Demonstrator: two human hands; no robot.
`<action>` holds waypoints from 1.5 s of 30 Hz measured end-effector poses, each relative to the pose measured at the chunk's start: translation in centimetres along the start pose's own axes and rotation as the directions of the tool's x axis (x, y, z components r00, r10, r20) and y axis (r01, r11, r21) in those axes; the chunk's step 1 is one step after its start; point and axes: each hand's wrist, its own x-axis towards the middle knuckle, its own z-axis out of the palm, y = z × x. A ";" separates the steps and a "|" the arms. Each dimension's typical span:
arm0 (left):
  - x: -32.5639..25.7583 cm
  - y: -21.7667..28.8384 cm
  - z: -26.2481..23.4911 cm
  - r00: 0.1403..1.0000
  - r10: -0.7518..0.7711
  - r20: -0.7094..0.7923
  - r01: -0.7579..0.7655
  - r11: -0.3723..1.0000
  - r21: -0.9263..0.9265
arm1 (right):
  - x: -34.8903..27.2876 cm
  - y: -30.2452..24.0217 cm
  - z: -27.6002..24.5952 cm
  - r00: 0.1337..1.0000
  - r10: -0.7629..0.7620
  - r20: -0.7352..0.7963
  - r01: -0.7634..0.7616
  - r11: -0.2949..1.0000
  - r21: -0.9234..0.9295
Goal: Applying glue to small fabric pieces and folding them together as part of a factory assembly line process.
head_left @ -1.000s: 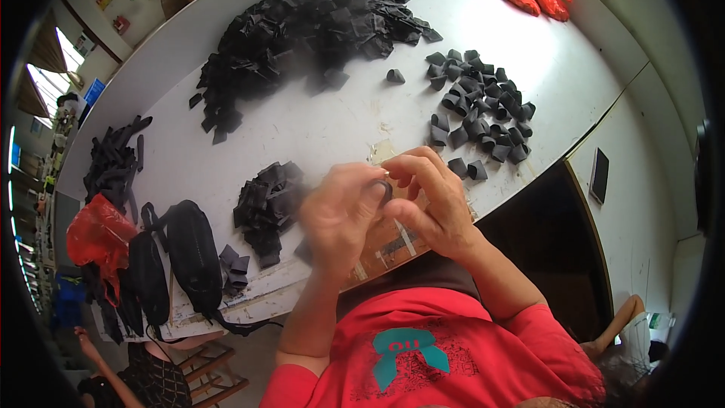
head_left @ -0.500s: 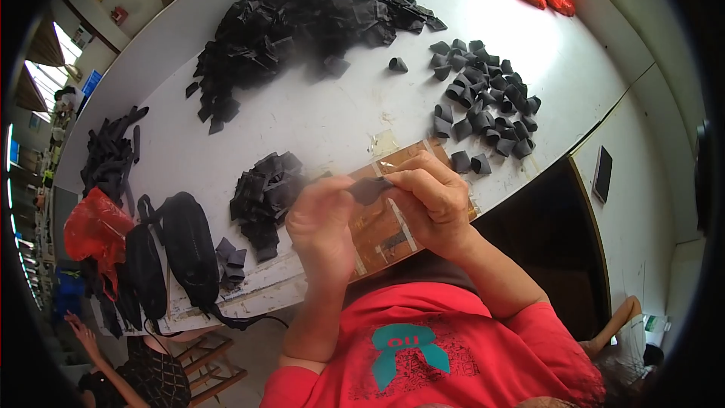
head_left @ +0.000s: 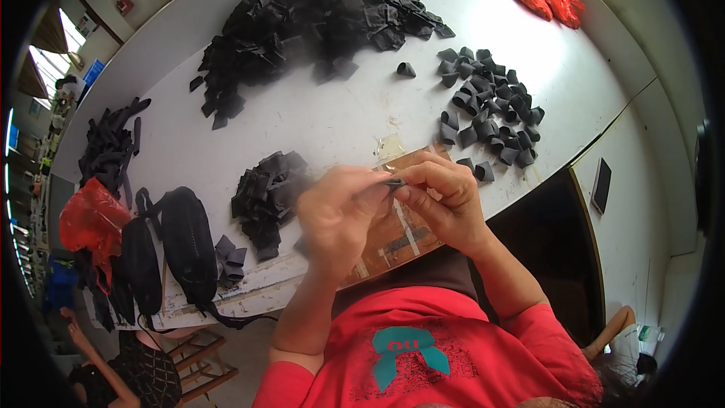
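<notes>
My left hand [head_left: 336,208] and my right hand [head_left: 445,200] meet above a brown board [head_left: 404,245] at the table's near edge. Between their fingertips a small piece of dark grey fabric [head_left: 393,183] is pinched, folded narrow; fingers cover most of it. Left of my hands lies a small heap of flat dark fabric pieces [head_left: 264,200]. Many pieces curled into loops [head_left: 491,106] are spread to the right, with a single looped piece [head_left: 406,69] apart from them.
A large mound of black fabric pieces [head_left: 310,23] covers the far table. At left are dark strips [head_left: 109,140], a red plastic bag [head_left: 92,215] and a black pouch [head_left: 186,245]. Red bags [head_left: 545,1] sit far right; a phone-like slab [head_left: 601,185] lies right. Other people are at both lower corners.
My left hand has moved right, closer to my right hand. The fabric piece, earlier stretched between both hands, is now folded together at the fingertips. The view has shifted slightly.
</notes>
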 end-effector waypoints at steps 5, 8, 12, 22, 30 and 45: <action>-0.8 -1.1 -0.2 0.991 -0.133 -0.006 0.127 0.957 -0.263 | 0.6 -1.2 -0.2 0.993 -0.118 0.027 0.121 0.968 -0.222; -1.1 -1.0 0.3 0.997 -0.074 -0.030 0.069 0.985 -0.158 | 0.1 -0.2 -0.1 0.984 -0.176 0.024 0.177 0.957 -0.232; -0.9 -0.2 1.0 0.989 -0.090 -0.120 0.079 0.992 -0.096 | 0.0 0.2 0.4 0.970 -0.244 -0.017 0.231 0.933 -0.275; -1.5 -3.3 -0.3 0.992 -0.018 -0.126 0.026 0.998 0.065 | 1.4 -1.4 -1.1 0.994 -0.098 0.043 0.100 0.994 -0.038; -2.9 -11.0 -2.3 0.962 -0.238 -0.135 0.258 0.622 0.740 | -1.6 10.8 -5.5 0.834 0.297 -0.465 -0.488 0.789 -0.373; -3.9 -5.1 -1.6 0.808 -0.587 -0.050 0.567 0.798 -0.204 | -5.0 1.4 4.3 0.975 0.222 -0.002 -0.220 0.966 -0.137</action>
